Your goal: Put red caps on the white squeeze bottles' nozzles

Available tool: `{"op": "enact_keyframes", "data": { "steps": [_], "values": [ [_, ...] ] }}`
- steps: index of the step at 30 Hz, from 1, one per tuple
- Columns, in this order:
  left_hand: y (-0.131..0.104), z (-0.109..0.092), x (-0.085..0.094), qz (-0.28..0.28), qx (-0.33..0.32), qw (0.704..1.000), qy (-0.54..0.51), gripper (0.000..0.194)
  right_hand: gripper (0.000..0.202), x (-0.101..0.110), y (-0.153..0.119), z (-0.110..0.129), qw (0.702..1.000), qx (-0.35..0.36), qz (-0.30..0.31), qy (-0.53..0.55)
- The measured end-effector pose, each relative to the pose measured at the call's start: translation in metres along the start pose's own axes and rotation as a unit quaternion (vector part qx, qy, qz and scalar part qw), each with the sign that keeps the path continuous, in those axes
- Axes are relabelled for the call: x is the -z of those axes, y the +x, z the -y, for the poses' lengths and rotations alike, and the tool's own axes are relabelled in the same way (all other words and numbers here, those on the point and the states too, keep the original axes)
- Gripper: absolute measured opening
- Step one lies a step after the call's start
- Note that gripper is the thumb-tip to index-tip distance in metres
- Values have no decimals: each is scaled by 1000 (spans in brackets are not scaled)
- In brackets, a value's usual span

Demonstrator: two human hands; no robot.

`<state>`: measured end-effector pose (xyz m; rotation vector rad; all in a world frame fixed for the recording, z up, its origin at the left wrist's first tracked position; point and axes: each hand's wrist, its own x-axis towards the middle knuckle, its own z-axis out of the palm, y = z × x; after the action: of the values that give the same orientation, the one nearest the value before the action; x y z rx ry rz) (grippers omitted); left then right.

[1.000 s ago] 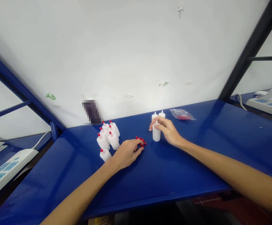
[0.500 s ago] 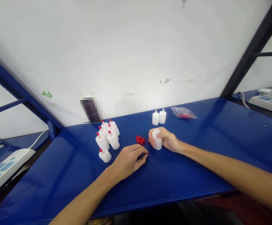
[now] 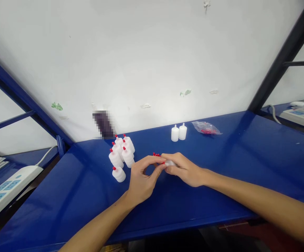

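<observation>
Between the thumb and fingertips of my left hand (image 3: 144, 177) is a small red cap (image 3: 163, 162), held at the tip of a white plastic bottle (image 3: 170, 163). My right hand (image 3: 187, 169) is wrapped round that bottle, which is tilted with its nozzle toward the left; most of its body is hidden by the fingers. Just behind the two hands lies a pile of loose red caps (image 3: 156, 154), partly covered by them. To the left stands a group of several white bottles with red caps (image 3: 116, 159). Two bottles without caps (image 3: 178, 132) stand upright farther back.
A clear plastic bag with red pieces (image 3: 206, 128) lies at the back right of the blue table (image 3: 220, 150). A white wall (image 3: 152, 63) rises behind. Power strips (image 3: 7, 189) sit beyond the frame post at left and at right. A blurred dark patch is at the back left.
My right hand has tipped the bottle over toward the left. My left hand has risen slightly and brought the red cap to its nozzle; the hands now meet.
</observation>
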<state>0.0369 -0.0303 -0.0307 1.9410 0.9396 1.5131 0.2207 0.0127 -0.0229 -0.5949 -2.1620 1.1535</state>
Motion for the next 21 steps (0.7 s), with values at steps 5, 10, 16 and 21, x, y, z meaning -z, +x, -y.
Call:
{"op": "enact_keyframes", "data": {
  "steps": [5,10,16,21],
  "values": [
    [0,0,-1,10,-32,999,-1,11,39,-1,-1,0,999,-15,-4,33],
    [-1,2,-2,33,-23,999,-5,9,56,-3,1,-2,998,-60,-10,25],
    [0,-1,-3,67,-32,997,26,10,57,-1,-2,0,999,-40,2,-12],
    [-2,-5,-5,85,-57,993,61,10,57,-4,-3,-1,999,-19,8,-27]
  ]
}}
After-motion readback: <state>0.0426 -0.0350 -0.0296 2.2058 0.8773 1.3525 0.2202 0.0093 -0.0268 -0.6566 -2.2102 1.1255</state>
